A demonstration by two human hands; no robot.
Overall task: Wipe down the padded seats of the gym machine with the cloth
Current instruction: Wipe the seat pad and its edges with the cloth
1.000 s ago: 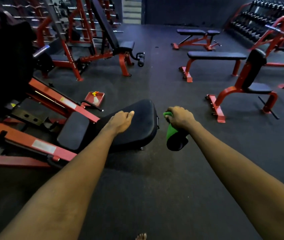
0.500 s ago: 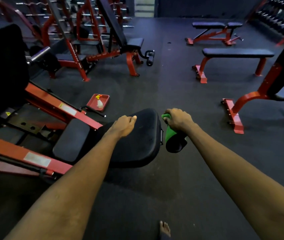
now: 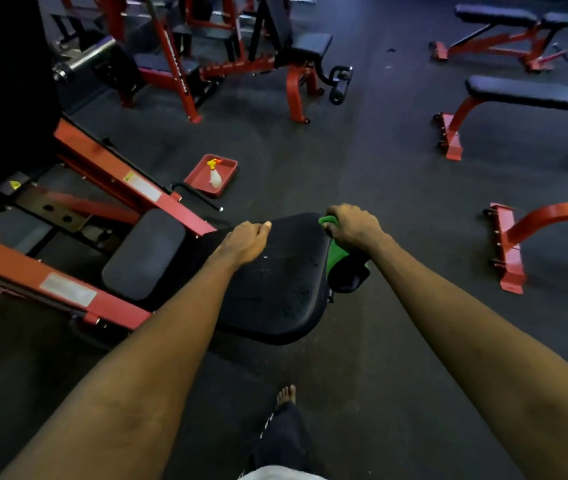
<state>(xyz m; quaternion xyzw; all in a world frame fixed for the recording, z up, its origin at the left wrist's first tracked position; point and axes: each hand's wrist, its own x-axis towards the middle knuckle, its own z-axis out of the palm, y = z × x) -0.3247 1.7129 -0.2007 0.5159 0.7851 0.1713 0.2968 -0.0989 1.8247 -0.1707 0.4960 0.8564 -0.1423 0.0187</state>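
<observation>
At the right edge of the large padded seat (image 3: 275,292), the right hand (image 3: 353,227) is gripping the green cloth (image 3: 337,251) in a closed fist, with the cloth's loose end hanging down past that edge. At the seat's far edge, the left hand (image 3: 245,242) is curling its fingers over the rim and holding it. Farther out, a smaller pad (image 3: 144,254) is sitting just left of the seat between red frame bars (image 3: 130,181), and a spray bottle (image 3: 215,175) is lying in a red tray (image 3: 195,174) on the floor (image 3: 379,202).
</observation>
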